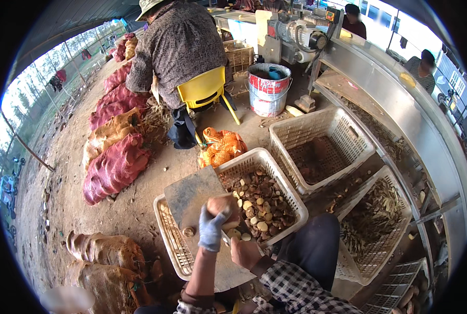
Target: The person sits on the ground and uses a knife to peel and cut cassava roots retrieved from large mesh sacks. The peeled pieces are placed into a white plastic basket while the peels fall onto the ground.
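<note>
My left hand [214,225], in a pale grey work glove, grips a thick brown root section [222,208] above a flat grey board [198,192]. Close to its right, my bare right hand [244,251] is closed around a knife handle, mostly hidden in the fist; part of the blade [225,238] shows by the root. Pale cut slices [234,233] lie just beyond the fist. A small brown end piece [188,232] rests on the board. Beside the board, a white plastic crate [302,210] holds many brown and pale cut pieces [262,226].
Another white crate [284,157] stands beyond, and one with dry husks [369,219] is at right. Mesh sacks [116,168] line the left. A person [182,47] sits on a yellow chair [202,88] near a paint bucket [268,92]. A metal conveyor [406,106] curves along the right.
</note>
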